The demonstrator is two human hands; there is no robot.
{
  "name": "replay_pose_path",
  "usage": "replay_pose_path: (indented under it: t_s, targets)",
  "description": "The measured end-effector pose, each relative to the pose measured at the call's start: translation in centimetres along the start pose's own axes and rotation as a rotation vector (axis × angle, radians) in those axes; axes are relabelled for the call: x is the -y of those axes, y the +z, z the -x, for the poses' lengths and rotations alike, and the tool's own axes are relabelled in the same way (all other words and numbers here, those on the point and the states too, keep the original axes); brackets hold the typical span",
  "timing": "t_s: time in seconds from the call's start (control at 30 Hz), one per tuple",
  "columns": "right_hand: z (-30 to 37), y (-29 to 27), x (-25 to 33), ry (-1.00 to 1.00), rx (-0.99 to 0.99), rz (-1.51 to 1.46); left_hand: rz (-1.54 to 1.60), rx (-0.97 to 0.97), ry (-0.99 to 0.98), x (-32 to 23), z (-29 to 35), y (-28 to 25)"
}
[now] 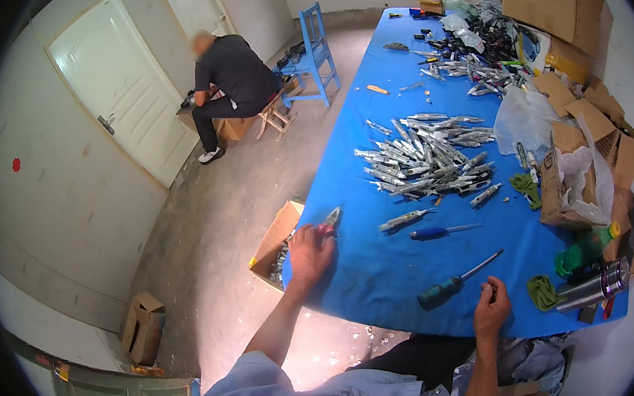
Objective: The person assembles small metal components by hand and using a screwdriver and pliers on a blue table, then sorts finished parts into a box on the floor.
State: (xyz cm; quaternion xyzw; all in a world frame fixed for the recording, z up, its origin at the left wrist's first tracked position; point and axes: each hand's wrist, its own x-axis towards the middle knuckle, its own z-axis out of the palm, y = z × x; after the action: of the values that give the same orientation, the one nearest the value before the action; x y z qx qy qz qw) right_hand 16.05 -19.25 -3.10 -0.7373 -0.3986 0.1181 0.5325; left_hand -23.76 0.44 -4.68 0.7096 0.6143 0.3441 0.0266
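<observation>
My left hand (310,258) is at the table's left edge, its fingers closed over the red handles of a pair of pliers (332,217); the jaws point away from me. My right hand (492,310) hovers by the near edge with fingers curled together; whatever they may hold is too small to make out. Between my hands lies a screwdriver (441,292) with a dark green handle, its shaft pointing to the far right. Beyond it are a blue-handled screwdriver (428,233) and a single slim grey device (404,220). Farther off is a heap of similar grey devices (422,158).
An open cardboard box (276,236) with small parts stands below the left edge. On the right are a green bottle (582,250), a steel flask (597,287), green cloths (543,292) and cardboard boxes (559,185). A person (237,78) sits near a blue chair (316,55).
</observation>
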Motion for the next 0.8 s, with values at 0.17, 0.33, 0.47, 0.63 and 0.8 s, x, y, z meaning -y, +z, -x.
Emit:
replay_pose_path:
  t_s: [0.17,0.33,0.47,0.63,0.8]
  targets:
    - [-0.1,0.0,-0.6,-0.053,-0.005,0.036,-0.011,-0.01,0.022,-0.6,0.1,-0.6]
    - [-0.1,0.1,-0.7,-0.057,-0.017,0.038,-0.018,0.018,0.001,-1.1,0.0,-1.1]
    - [0.0,0.1,-0.5,-0.044,0.005,0.06,-0.018,-0.003,0.008,-1.1,0.1,-1.1]
    - [0.1,-0.3,-0.9,-0.056,0.007,0.101,-0.003,-0.007,0.001,-1.4,-0.1,-0.9]
    - [0.4,-0.2,-1.4,-0.058,-0.013,0.137,-0.026,-0.042,0.052,-1.2,-0.1,-0.7]
